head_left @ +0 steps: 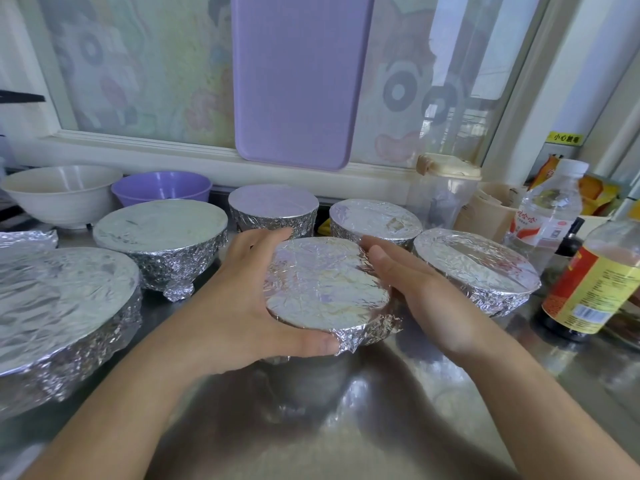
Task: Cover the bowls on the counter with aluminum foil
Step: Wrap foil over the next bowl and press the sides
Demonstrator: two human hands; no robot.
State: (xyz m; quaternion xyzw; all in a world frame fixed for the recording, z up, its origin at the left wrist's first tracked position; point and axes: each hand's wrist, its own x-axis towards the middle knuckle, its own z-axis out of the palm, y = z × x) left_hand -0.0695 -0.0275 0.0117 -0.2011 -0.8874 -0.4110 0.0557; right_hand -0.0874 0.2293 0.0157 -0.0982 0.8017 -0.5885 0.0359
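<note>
At the middle of the steel counter (346, 410) sits a small bowl (325, 285) wrapped in crinkled foil, its top flat and tight, a loose crumpled flap at the near edge. The left hand (242, 306) cups its left side, thumb curled round the near rim; the right hand (412, 282) lies flat against its right side, fingers straight. Six foil-covered bowls in all. Behind them stand two bare bowls, one white (62, 194), one purple (161, 187).
</note>
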